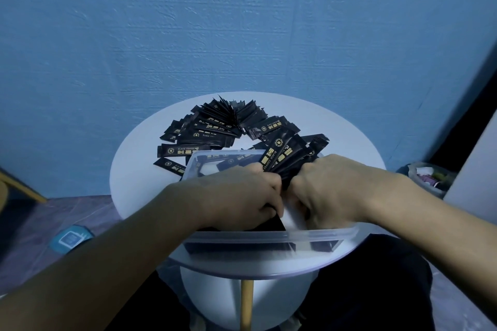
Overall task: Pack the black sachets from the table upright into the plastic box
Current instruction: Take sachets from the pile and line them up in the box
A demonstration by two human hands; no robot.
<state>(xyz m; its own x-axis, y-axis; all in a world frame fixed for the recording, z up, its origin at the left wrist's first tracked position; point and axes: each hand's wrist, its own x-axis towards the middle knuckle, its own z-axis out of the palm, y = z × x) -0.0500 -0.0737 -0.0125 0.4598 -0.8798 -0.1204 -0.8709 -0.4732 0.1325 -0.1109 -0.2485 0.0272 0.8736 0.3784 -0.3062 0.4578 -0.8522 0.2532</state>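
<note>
Fanned bundle of black sachets point(282, 158) stands tilted in the clear plastic box point(269, 236), at the 6 o'clock edge of the round table point(129, 177). Gripping its lower end, close together: left hand point(242, 196) and right hand point(330, 188). More loose sachets point(215, 126) are heaped toward 12 o'clock.

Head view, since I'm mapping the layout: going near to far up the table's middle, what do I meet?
Near wall of the plastic box → left hand and right hand side by side, gripping a bundle of sachets over the box → loose sachets on the table → blue wall.
</note>
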